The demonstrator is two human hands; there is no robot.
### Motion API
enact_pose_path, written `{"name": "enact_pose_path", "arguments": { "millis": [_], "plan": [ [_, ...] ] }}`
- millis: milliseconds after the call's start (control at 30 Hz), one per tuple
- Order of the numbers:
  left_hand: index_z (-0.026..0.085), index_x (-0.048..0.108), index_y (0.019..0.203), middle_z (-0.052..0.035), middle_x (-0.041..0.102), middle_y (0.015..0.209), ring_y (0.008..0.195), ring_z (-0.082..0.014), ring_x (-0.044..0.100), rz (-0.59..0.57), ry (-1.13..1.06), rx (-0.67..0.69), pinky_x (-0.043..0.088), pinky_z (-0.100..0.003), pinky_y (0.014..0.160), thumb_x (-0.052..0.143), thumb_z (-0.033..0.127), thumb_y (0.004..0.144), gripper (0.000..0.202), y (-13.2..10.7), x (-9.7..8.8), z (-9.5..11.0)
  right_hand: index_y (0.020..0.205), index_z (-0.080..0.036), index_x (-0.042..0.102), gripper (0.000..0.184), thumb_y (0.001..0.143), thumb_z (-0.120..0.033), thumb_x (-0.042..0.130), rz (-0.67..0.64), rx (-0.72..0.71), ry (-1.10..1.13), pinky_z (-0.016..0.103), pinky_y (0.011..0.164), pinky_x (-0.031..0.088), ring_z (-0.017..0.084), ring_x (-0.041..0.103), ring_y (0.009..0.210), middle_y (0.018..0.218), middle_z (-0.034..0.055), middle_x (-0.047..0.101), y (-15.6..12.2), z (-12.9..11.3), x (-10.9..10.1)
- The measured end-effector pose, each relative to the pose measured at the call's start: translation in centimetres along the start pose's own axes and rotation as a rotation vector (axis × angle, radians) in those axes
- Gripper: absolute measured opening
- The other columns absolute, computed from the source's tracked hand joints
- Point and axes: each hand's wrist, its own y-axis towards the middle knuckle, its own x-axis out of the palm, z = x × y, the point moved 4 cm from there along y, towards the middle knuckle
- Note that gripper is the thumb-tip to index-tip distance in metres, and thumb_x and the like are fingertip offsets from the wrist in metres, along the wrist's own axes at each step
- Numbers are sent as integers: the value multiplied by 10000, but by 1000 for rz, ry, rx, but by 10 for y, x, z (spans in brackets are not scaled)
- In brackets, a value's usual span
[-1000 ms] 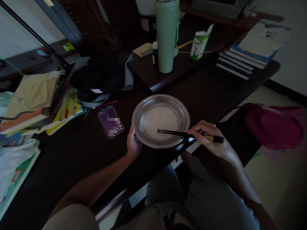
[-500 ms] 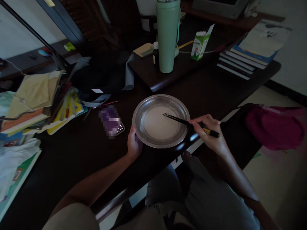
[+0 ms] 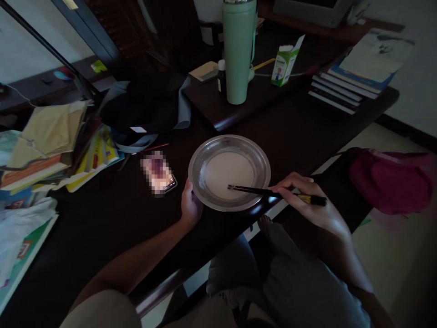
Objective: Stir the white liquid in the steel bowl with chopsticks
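Note:
A round metal bowl [image 3: 262, 159] sits on the dark table in front of me, with a pale, whitish mixture [image 3: 225, 168] covering its bottom. My left hand [image 3: 191, 204] grips the bowl's left side, thumb at the rim and the other fingers hidden beneath. In my right hand [image 3: 300, 198], closed in a pinch, is a pair of black chopsticks [image 3: 254, 190] with gold-patterned ends. They slant over the bowl's right rim, and their tips are close together at the mixture's near part.
Left of the bowl lies a lit phone [image 3: 159, 173]. Books and papers [image 3: 51, 132] crowd the far left, by a black bag [image 3: 146, 105]. Behind stand a green tumbler [image 3: 237, 54], a small dark bottle [image 3: 221, 77] and a carton [image 3: 283, 66]. A book stack [image 3: 355, 77] is at right.
My right hand and the chopsticks have moved toward me and slightly right, so the tips are lower in the bowl. My left hand and the bowl stay put. The phone screen looks brighter.

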Motion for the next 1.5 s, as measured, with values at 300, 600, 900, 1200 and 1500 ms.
{"name": "enact_pose_path", "arguments": {
  "millis": [300, 600, 900, 1200, 1500],
  "plan": [
    [246, 815, 1131, -59, 842, 1188, 1187, -312, 775, -16, -5, -3, 596, -468, 1111, 761, 571, 904, 400, -6, 1, 9, 907, -313, 811, 284, 1039, -500, 643, 93, -10, -15, 504, 970, 440, 248, 754, 922, 944, 17, 843, 20, 9, 38],
    [250, 803, 1145, -71, 837, 1178, 1230, -328, 759, -8, 21, -3, 580, -497, 1126, 727, 562, 923, 390, -6, -3, 8, 877, -319, 808, 265, 1031, -471, 654, 301, -20, -121, 519, 939, 472, 260, 749, 882, 921, 23, 826, 12, 8, 10],
    [248, 805, 1140, -73, 835, 1215, 1273, -329, 743, -1, 22, -6, 583, -480, 1123, 719, 566, 924, 394, -1, -2, 2, 921, -340, 845, 270, 1042, -501, 665, 67, 32, -36, 464, 835, 502, 245, 764, 854, 918, 23, 821, -4, 2, -15],
    [256, 806, 1169, -51, 844, 1178, 1183, -311, 776, -2, -5, -24, 610, -452, 1081, 774, 575, 896, 421, -7, 2, 13, 954, -326, 835, 288, 1050, -515, 640, 18, -51, 47, 524, 945, 460, 259, 732, 929, 978, 26, 860, 16, 1, 38],
    [261, 792, 1176, -71, 831, 1211, 1234, -325, 757, -14, 38, -6, 585, -497, 1108, 688, 561, 955, 387, -8, -1, 14, 891, -320, 828, 298, 1042, -503, 648, 278, -26, -81, 527, 941, 469, 262, 705, 900, 946, 32, 840, 13, 4, 17]
  ]
}}
